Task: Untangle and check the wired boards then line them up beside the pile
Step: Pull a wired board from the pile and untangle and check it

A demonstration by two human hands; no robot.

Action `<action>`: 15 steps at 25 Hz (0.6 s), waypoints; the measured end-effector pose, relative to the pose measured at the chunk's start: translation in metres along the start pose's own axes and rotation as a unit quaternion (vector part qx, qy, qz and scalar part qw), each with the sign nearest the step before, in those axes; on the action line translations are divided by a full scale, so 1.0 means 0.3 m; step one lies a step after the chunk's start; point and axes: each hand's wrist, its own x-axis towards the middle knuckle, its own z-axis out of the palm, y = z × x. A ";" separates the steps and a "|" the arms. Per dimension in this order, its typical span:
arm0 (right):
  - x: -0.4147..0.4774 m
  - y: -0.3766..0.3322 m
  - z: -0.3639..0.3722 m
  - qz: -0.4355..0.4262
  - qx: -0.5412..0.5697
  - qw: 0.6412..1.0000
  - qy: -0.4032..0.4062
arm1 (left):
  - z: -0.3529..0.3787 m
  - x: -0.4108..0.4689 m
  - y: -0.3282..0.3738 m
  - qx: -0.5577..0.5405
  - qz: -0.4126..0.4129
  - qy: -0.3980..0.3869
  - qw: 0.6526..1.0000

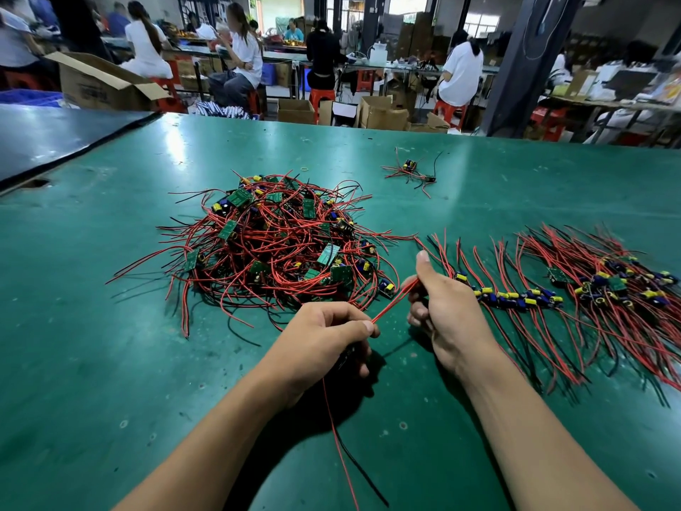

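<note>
A red wire (390, 305) was held taut, pinched in the left hand (324, 337) and gripped in the right hand (442, 311), apparently for straightening before joining the row of boards (516, 295).

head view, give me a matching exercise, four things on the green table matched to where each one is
Things
1. tangled pile
2. lined-up boards
3. small stray bunch
4. taut red wire

Places
a. far side of the table, apart from the rest
b. between the left hand and the right hand
c. to the right of both hands
d. ahead of the hands, mid-table

Pairs: 1-d, 2-c, 3-a, 4-b
</note>
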 end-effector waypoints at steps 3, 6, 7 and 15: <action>-0.023 -0.002 0.012 -0.007 -0.073 0.996 -0.056 | 0.008 0.003 0.000 -0.051 -0.018 0.023 0.998; -0.061 0.010 0.027 0.028 -0.104 0.976 -0.188 | 0.009 0.006 -0.001 -0.101 -0.025 0.040 0.994; -0.072 0.017 0.032 0.042 -0.083 0.968 -0.232 | 0.007 0.006 -0.001 -0.105 -0.026 0.041 0.993; -0.066 0.018 0.038 -0.004 -0.068 0.979 -0.194 | -0.008 0.009 0.018 -0.108 -0.037 0.035 0.993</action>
